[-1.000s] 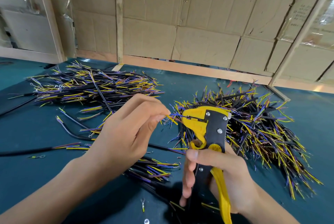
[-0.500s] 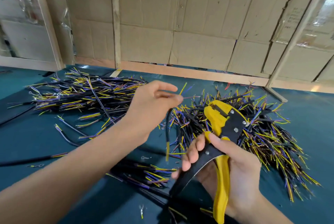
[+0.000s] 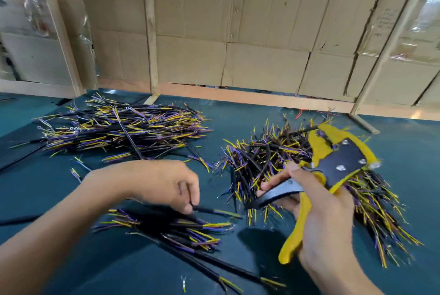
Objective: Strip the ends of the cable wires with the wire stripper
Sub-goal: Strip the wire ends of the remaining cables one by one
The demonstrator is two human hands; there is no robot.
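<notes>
Teal tabletop point(image 3: 238, 128); left hand point(image 3: 164, 185) pinches light, floppy cable point(image 3: 209, 210) lower centre, grip near sheath end; right hand point(image 3: 319, 220) grips wire stripper point(image 3: 338, 166)

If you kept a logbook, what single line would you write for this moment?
left hand: pinches black cable over near pile | right hand: holds yellow-and-black wire stripper, raised | nothing in its jaws

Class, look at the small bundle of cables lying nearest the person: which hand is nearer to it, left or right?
Left. The left hand is right above the near bundle, its fingers pinching a cable. The right hand is off to the side, gripping the wire stripper.
</notes>
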